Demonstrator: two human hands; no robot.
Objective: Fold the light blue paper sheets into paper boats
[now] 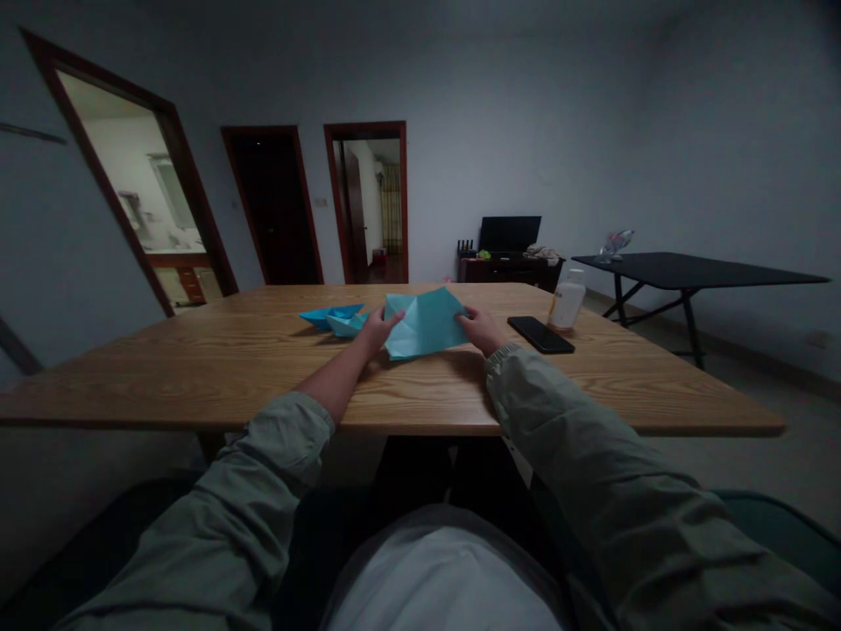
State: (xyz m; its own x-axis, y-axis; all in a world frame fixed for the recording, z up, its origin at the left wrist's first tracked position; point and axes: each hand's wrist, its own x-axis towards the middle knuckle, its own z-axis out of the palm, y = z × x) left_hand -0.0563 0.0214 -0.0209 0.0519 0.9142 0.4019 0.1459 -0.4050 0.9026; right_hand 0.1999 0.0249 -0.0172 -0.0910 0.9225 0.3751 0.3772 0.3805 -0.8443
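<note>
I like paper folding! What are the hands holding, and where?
Both hands, left and right, hold the blue paper by its side edges.

Phone (540, 335) right of paper (425, 322), on table (229, 368)

light blue creased paper sheet (424, 322) matt; long wooden table (263, 368) grained, smooth; black flat phone (540, 334) glossy, right of centre; grey-green cloth sleeves (591, 456) soft.

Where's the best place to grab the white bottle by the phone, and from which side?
Probably around the white bottle's body, coming from the right: it stands upright near the wooden table's right edge, and the black phone lies close on its left.
</note>
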